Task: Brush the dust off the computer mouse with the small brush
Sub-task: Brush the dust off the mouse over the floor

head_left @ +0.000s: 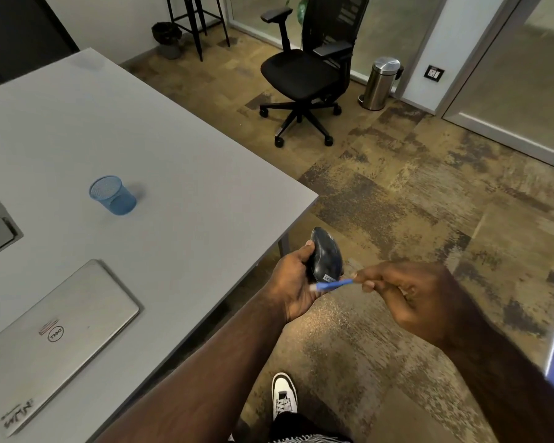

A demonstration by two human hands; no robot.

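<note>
You are in the middle of the brushing, not at its start or end. Your left hand (293, 282) is closed around the black computer mouse (327, 255), holding it up in the air just off the near right edge of the surface (173, 148), over the carpeted floor. Your right hand (406, 292) pinches the blue handle of the small brush (335, 285) between fingertips, and the pale bristle end lies at the lower end of the mouse, by the white label, touching it or very nearly so.

Whether dust remains cannot be told; the shell is too small and dark to judge. By my reading, the upper end and far side are left to sweep. The closed Dell laptop (55, 334) and blue mesh pen cup (112, 195) sit on the surface, well apart from your hands.
</note>
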